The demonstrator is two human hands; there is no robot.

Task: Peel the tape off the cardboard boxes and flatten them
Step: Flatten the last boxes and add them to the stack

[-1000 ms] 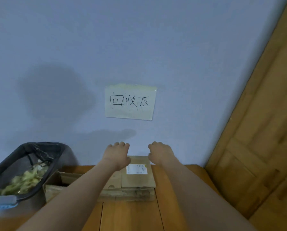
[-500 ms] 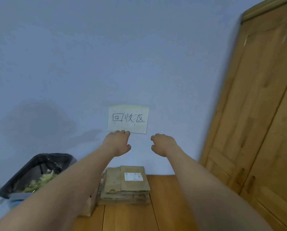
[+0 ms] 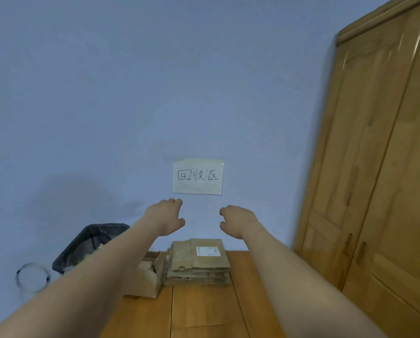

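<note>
A stack of flattened cardboard boxes (image 3: 199, 264) lies on the wooden floor against the blue wall, the top one bearing a white shipping label (image 3: 207, 251). To its left stands an unflattened open cardboard box (image 3: 149, 276), partly hidden by my left forearm. My left hand (image 3: 166, 219) and my right hand (image 3: 237, 220) hover in the air above the stack, apart from it, fingers loosely curled downward and holding nothing.
A paper sign (image 3: 198, 176) with handwritten characters is stuck on the wall. A black-lined waste bin (image 3: 92, 242) stands at the left, with a clear round container (image 3: 32, 276) beside it. A wooden wardrobe (image 3: 375, 167) fills the right side.
Both hands have lifted off the flattened stack and risen away from it. The view has pulled back and up, so the stack looks smaller and lower.
</note>
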